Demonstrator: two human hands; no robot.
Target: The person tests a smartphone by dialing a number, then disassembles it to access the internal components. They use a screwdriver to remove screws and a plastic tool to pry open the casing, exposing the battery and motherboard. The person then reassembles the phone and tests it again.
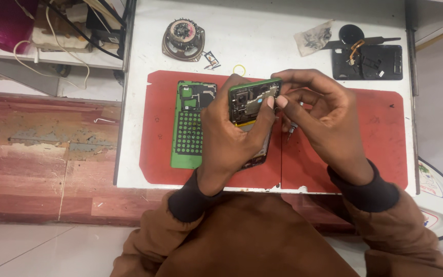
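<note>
My left hand (229, 131) grips an opened green phone (252, 102), back off, circuit board showing, raised above the red work mat (380, 133). My right hand (319, 115) is at the phone's upper right corner, fingertips touching its edge, and it also holds a small screwdriver (292, 125) whose metal tip points down beneath the fingers. The phone's green back cover (190, 125) lies inside-up on the mat just left of my left hand.
On the white table (273, 31) are a round speaker magnet with screws (183, 38), a yellow ring (239, 70), a small clear bag of parts (314, 38) and a black phone frame with parts (367, 59). Cables and a pink bag (8, 23) sit on the left shelf.
</note>
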